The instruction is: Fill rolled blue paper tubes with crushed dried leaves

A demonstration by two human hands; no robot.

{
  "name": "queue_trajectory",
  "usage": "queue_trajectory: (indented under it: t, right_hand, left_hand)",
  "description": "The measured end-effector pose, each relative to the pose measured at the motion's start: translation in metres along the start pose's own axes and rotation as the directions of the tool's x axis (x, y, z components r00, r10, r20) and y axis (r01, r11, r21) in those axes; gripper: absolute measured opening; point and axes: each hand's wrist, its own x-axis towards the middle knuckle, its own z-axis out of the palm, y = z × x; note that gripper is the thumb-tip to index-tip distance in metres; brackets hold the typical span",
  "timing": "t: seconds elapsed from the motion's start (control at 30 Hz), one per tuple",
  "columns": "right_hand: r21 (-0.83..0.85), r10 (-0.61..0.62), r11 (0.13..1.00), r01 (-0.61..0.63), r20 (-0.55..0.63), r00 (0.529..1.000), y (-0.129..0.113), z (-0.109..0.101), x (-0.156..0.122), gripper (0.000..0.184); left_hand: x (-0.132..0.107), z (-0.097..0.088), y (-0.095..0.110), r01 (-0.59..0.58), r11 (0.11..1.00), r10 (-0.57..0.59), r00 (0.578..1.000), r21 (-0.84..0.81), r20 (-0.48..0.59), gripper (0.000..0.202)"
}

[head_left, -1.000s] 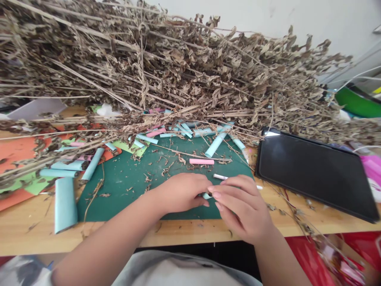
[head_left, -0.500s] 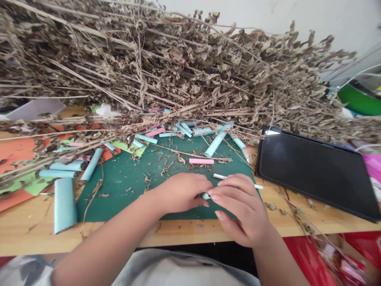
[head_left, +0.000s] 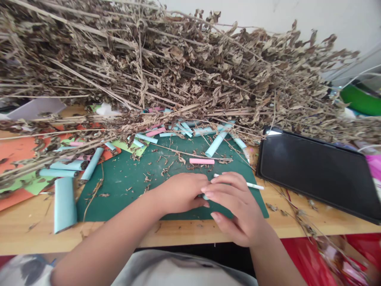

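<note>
My left hand point(head_left: 183, 193) is closed around a light-blue paper roll point(head_left: 204, 196), and only the roll's right end shows between thumb and fingers. Against that end and the left fingertips rest the outstretched fingers of my right hand point(head_left: 236, 206); its thumb stands apart below. A thin white stick point(head_left: 255, 186) lies behind the right hand, partly covered by its fingers. Just beyond both hands, a pink paper roll point(head_left: 201, 161) lies on the green cutting mat point(head_left: 119, 198).
A big heap of dried stalks and leaves point(head_left: 178, 71) spreads across the back. Several blue rolls point(head_left: 216, 143) lie at its foot. A flattened blue roll point(head_left: 64, 205) stands out at left near orange paper point(head_left: 14, 149). A black tablet point(head_left: 315, 174) lies at right.
My right hand has shifted slightly left, its fingertips now over the roll's end and closer to the left hand. The left hand has stayed in place.
</note>
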Motion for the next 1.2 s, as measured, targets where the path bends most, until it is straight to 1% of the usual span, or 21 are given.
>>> queue_trajectory:
  t: [0.17, 0.33, 0.57, 0.67, 0.83, 1.2]
  right_hand:
    - [0.012, 0.000, 1.000, 0.000, -0.024, 1.000, 0.000, 0.001, -0.001, 0.035]
    - [0.009, -0.021, 1.000, 0.022, -0.078, 0.997, 0.000, 0.002, 0.000, 0.034]
    - [0.050, 0.028, 0.999, -0.022, -0.120, 0.992, 0.002, 0.000, -0.007, 0.038]
    - [0.053, 0.020, 0.999, -0.013, -0.142, 0.990, 0.003, -0.002, -0.011, 0.038]
    - [-0.010, -0.037, 0.999, 0.036, -0.154, 0.987, 0.001, -0.004, -0.011, 0.037]
    - [-0.126, -0.076, 0.990, 0.060, -0.125, 0.989, -0.001, -0.003, -0.009, 0.027]
  left_hand:
    - [0.000, -0.001, 0.000, -0.011, 1.000, 0.011, 1.000, -0.021, 0.012, 0.007]
    - [0.000, -0.002, 0.001, -0.004, 0.999, 0.005, 1.000, -0.041, 0.018, 0.006]
    - [0.000, -0.004, 0.002, 0.005, 1.000, -0.006, 0.999, 0.027, 0.037, 0.013]
    - [0.000, -0.003, 0.002, 0.010, 0.999, -0.012, 0.999, 0.033, 0.046, 0.014]
    - [0.001, -0.004, 0.002, 0.010, 1.000, -0.011, 0.998, 0.030, 0.057, 0.014]
    - [0.001, -0.005, 0.003, -0.006, 0.999, 0.004, 0.999, 0.053, 0.038, 0.009]
